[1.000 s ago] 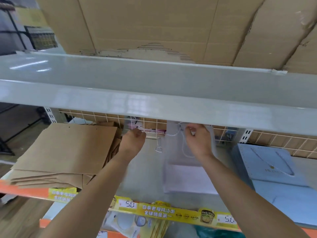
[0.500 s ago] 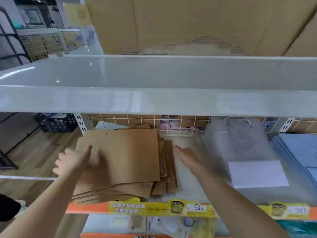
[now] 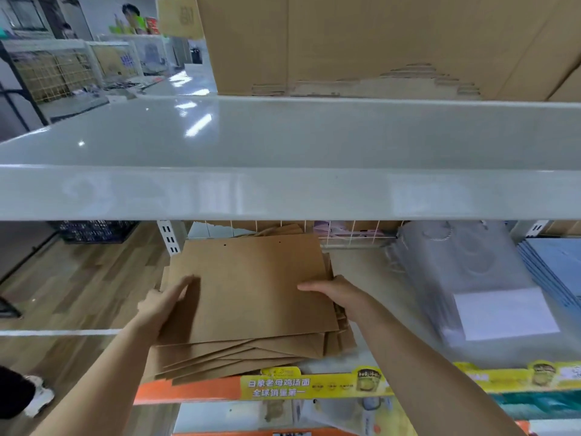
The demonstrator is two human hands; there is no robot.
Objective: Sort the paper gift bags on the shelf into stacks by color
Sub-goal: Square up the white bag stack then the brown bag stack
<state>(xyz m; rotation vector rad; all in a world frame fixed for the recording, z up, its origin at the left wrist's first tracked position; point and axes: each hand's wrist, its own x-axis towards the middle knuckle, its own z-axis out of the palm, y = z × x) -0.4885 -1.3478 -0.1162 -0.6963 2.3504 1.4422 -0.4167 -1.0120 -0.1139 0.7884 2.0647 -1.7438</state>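
A loose, fanned stack of brown paper gift bags (image 3: pixel 251 297) lies flat on the left part of the middle shelf (image 3: pixel 355 272). My left hand (image 3: pixel 163 305) grips the stack's left edge, thumb on top. My right hand (image 3: pixel 333 292) holds its right edge, fingers under the side and thumb across the top bag. To the right lies a stack of grey-white gift bags (image 3: pixel 471 278) with cord handles. At the far right sits a stack of light blue gift bags (image 3: pixel 556 265), partly cut off by the frame.
A glossy white upper shelf (image 3: pixel 283 190) overhangs the bags, with cardboard boxes (image 3: pixel 377 42) on top. A wire grid (image 3: pixel 345 231) backs the middle shelf. An orange shelf edge with yellow price strips (image 3: pixel 308 387) runs along the front. Wooden floor lies to the left.
Both hands left the grey-white bags, moved left and closed on the two sides of the brown stack. The view has also shifted left and closer.
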